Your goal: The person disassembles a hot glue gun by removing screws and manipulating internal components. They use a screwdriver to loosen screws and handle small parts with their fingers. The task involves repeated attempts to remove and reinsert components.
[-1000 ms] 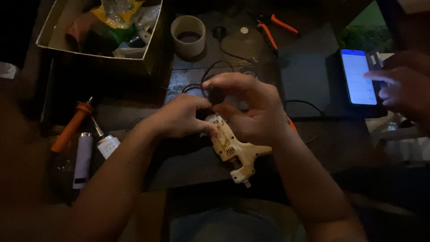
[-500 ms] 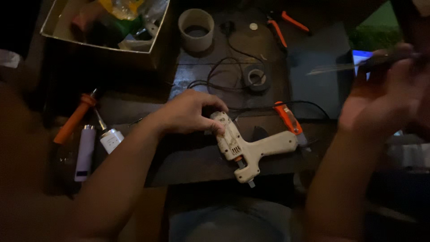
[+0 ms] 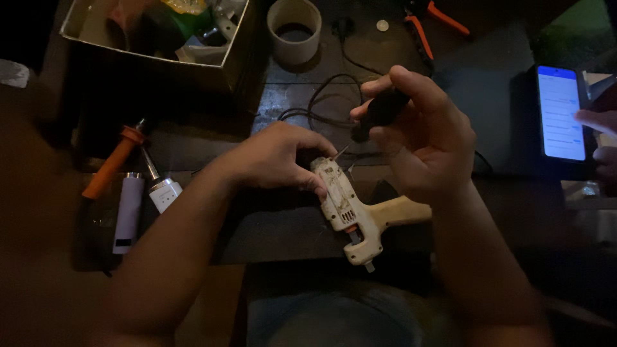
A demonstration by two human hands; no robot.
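Left hand (image 3: 279, 157) pressed its fingertips onto the barrel of a cream-coloured hot glue gun (image 3: 357, 212), pinning it flat on the dark surface (image 3: 270, 231) close to the person's body, nozzle pointing away and handle angled to the right. Right hand (image 3: 424, 138), just above and to the right of the gun, was curled around a dark-handled tool (image 3: 379, 109) whose thin metal tip met the nozzle end of the gun. A black cord (image 3: 324, 106) looped across the surface behind both hands. Farther back stood a roll of tape (image 3: 294, 29) and a cardboard box (image 3: 154, 58) of odds and ends, with orange-handled pliers (image 3: 427, 22) nearby. To the left lay an orange-handled tool (image 3: 112, 164) and a white cylinder (image 3: 128, 212). At the far right, another person's fingers (image 3: 601, 138) touched a lit smartphone (image 3: 560, 112).
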